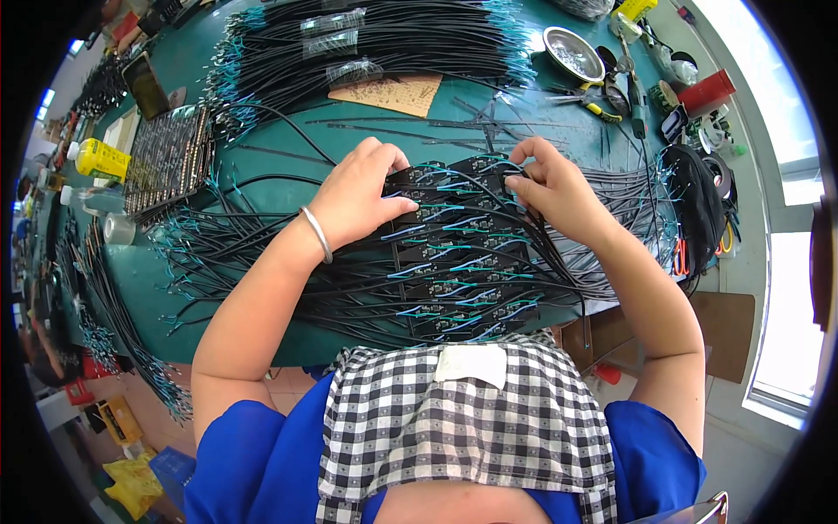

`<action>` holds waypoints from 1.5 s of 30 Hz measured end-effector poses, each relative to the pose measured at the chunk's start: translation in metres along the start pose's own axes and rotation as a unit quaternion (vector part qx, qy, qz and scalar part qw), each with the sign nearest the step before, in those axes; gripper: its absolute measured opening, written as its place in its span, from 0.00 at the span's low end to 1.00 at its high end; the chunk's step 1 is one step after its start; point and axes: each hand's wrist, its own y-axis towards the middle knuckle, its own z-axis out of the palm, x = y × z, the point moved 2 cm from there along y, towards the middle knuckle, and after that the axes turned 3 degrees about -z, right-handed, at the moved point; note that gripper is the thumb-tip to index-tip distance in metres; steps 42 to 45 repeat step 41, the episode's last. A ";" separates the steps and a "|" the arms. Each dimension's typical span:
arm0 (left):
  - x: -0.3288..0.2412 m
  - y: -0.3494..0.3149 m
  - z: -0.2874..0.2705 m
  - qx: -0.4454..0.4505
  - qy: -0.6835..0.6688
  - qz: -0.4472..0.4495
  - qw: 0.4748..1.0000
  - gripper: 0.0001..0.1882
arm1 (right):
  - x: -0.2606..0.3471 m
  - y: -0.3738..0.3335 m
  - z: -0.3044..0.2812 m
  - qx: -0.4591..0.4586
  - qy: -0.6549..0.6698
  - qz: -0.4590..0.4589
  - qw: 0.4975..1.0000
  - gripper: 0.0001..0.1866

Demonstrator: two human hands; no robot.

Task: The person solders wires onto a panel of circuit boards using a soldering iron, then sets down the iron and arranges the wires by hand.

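A panel of black circuit boards [463,253] lies in front of me, with black cables and short blue and green wires running across it. My left hand [360,188] grips the panel's far left edge, its thumb on top and its other fingers curled at the rim. At the far right corner, my right hand [554,190] has thumb and index finger bent around the edge, close to a black cable. What the lower fingertips of both hands touch is hidden. Black cables [236,236] with stripped blue ends spread out to the left, and grey-looking cables [611,210] fan out to the right.
Bundled black cables [410,44] lie across the back, beside a brown card [393,92]. A metal bowl [573,54], yellow-handled pliers [601,106] and a red cylinder [707,90] stand at the back right. Another board panel [170,162] and a yellow bottle [100,160] are at left.
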 end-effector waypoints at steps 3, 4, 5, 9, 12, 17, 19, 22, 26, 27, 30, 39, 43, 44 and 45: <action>-0.014 0.000 -0.010 0.016 -0.007 -0.009 1.000 0.25 | 0.004 -0.006 -0.001 -0.001 0.058 0.008 0.998 0.17; -0.017 -0.002 -0.009 0.033 -0.003 -0.029 0.999 0.26 | 0.003 -0.008 0.000 0.001 0.087 0.013 0.996 0.20; -0.017 -0.004 -0.005 0.035 -0.004 -0.031 0.999 0.26 | -0.001 -0.009 0.001 0.002 0.088 0.015 0.996 0.20; -0.038 -0.029 0.014 -0.069 0.207 0.081 0.973 0.47 | -0.022 -0.019 -0.002 -0.004 0.005 -0.003 1.000 0.26; -0.039 -0.045 0.044 -0.050 0.258 0.040 0.964 0.59 | -0.039 -0.025 0.001 0.074 -0.003 0.052 0.996 0.29; -0.015 -0.037 0.064 -0.012 0.257 -0.016 0.966 0.61 | -0.018 -0.015 0.010 0.022 -0.136 0.035 0.990 0.21; -0.013 -0.038 0.064 -0.009 0.266 -0.018 0.964 0.61 | -0.018 -0.015 0.013 -0.027 -0.244 -0.046 0.968 0.18; -0.008 -0.041 0.062 -0.004 0.274 -0.021 0.961 0.62 | -0.013 -0.010 0.018 -0.012 -0.261 0.011 0.965 0.19; -0.003 -0.041 0.063 -0.011 0.267 -0.023 0.963 0.62 | -0.002 -0.005 0.033 0.028 -0.006 0.052 0.998 0.16; 0.000 -0.041 0.064 -0.021 0.263 -0.026 0.964 0.62 | 0.015 -0.004 0.032 0.043 -0.028 0.065 0.997 0.15; 0.006 -0.041 0.065 -0.022 0.258 -0.037 0.965 0.62 | 0.024 0.002 0.031 0.054 -0.106 0.047 0.992 0.11; 0.024 -0.058 0.049 -0.025 0.325 -0.065 0.943 0.57 | -0.023 0.012 0.032 0.012 -0.341 -0.029 0.940 0.15; 0.030 -0.061 0.058 0.010 0.333 -0.081 0.939 0.55 | -0.021 0.012 0.038 0.007 -0.354 -0.021 0.935 0.15; 0.030 -0.061 0.058 0.010 0.333 -0.081 0.939 0.55 | -0.021 0.012 0.038 0.007 -0.354 -0.021 0.935 0.15; 0.030 -0.061 0.058 0.010 0.333 -0.081 0.939 0.55 | -0.021 0.012 0.038 0.007 -0.354 -0.021 0.935 0.15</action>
